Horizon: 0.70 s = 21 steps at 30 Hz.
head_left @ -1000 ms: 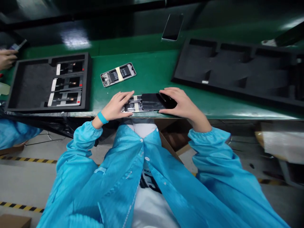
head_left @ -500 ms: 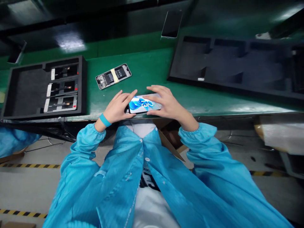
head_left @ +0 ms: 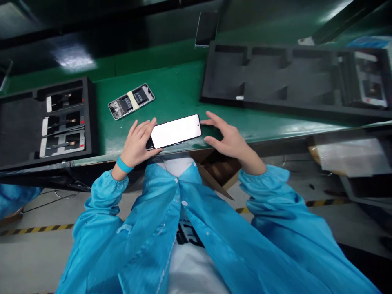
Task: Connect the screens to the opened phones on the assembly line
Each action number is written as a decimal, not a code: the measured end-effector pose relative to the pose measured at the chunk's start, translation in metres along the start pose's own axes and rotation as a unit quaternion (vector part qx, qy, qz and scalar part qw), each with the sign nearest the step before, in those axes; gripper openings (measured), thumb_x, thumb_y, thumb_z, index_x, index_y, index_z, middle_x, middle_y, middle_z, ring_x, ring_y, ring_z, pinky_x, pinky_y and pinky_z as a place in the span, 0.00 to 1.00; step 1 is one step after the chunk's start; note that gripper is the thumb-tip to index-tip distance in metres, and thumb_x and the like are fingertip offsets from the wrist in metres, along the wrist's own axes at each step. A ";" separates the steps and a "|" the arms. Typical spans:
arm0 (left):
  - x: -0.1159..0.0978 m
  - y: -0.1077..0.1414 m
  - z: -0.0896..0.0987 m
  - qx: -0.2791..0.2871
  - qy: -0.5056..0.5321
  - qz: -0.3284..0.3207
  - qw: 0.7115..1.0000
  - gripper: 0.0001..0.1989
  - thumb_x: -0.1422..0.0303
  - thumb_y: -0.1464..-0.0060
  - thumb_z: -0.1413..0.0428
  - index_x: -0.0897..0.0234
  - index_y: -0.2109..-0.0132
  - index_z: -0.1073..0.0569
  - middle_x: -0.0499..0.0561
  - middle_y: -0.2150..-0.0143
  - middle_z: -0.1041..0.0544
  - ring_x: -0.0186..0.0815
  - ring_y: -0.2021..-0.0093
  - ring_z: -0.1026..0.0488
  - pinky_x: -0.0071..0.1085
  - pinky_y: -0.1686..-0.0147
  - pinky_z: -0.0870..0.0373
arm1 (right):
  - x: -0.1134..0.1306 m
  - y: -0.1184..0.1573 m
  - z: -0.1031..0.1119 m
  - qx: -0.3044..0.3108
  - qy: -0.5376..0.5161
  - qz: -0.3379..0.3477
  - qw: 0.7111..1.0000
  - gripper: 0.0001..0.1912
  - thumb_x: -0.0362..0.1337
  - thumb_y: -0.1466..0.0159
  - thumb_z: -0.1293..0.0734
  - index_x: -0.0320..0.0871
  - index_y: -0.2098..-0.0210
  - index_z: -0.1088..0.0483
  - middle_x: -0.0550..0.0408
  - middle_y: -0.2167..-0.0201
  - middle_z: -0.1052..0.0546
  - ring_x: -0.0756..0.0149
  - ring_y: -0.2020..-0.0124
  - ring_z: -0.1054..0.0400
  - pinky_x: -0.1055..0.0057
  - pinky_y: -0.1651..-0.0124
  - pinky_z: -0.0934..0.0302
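A smartphone (head_left: 177, 130) with a lit, plain white screen lies near the bench's front edge. My left hand (head_left: 138, 139) grips its left end, fingers along the far side and thumb at the near side; that end is partly hidden. At the phone's right end, my right hand (head_left: 226, 136) is open, thumb and fingers apart and nothing held, the fingertips close to the corner. Beyond my left hand lies an opened phone body (head_left: 131, 101), its battery and inner parts exposed, with a pale yellow strip across it.
To the left, a black foam tray (head_left: 92, 122) holds several screen parts (head_left: 63, 143). A longer black tray (head_left: 263, 102) at the right has more screen parts (head_left: 370, 79) at its far end. Another dark phone (head_left: 206, 28) lies at the back of the green bench (head_left: 171, 90).
The screen went from a blue-and-white picture with digits to plain white. My right hand has moved off the phone to the right and opened. The camera view has shifted rightward.
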State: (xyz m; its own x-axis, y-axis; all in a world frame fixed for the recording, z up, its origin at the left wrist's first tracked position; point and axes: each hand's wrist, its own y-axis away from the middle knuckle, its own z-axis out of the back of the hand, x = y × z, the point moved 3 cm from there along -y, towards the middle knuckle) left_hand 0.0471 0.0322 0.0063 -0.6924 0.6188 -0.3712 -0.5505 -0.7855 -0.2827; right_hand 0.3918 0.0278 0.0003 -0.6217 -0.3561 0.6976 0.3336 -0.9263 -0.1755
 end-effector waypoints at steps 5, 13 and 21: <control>0.003 0.008 0.004 -0.021 0.007 0.006 1.000 0.56 0.44 0.38 0.38 0.61 0.18 0.57 0.65 0.30 0.26 0.58 0.28 0.31 0.66 0.24 0.45 | 0.019 -0.001 -0.011 -0.029 -0.121 0.011 0.992 0.49 0.67 0.30 0.37 0.52 0.19 0.50 0.44 0.32 0.25 0.45 0.34 0.26 0.44 0.29 0.34; 0.005 0.016 0.002 -0.060 -0.021 0.023 0.998 0.54 0.38 0.38 0.41 0.57 0.18 0.55 0.64 0.32 0.24 0.58 0.28 0.31 0.66 0.23 0.48 | 0.027 0.005 -0.012 -0.013 -0.121 0.021 0.992 0.50 0.65 0.33 0.31 0.52 0.20 0.45 0.43 0.27 0.30 0.42 0.32 0.28 0.40 0.27 0.35; 0.005 0.015 -0.003 -0.063 -0.011 0.028 0.998 0.54 0.39 0.37 0.41 0.58 0.18 0.56 0.65 0.32 0.24 0.57 0.28 0.30 0.65 0.23 0.49 | 0.022 0.005 -0.013 -0.004 -0.110 0.029 0.993 0.48 0.61 0.32 0.30 0.54 0.19 0.49 0.43 0.26 0.31 0.41 0.30 0.30 0.39 0.28 0.34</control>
State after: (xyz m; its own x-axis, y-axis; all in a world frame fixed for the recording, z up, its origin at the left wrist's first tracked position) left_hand 0.0366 0.0230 -0.0025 -0.7309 0.5734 -0.3701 -0.4490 -0.8124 -0.3720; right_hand 0.3706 0.0138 0.0052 -0.4312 -0.3737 0.8213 0.3586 -0.9062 -0.2241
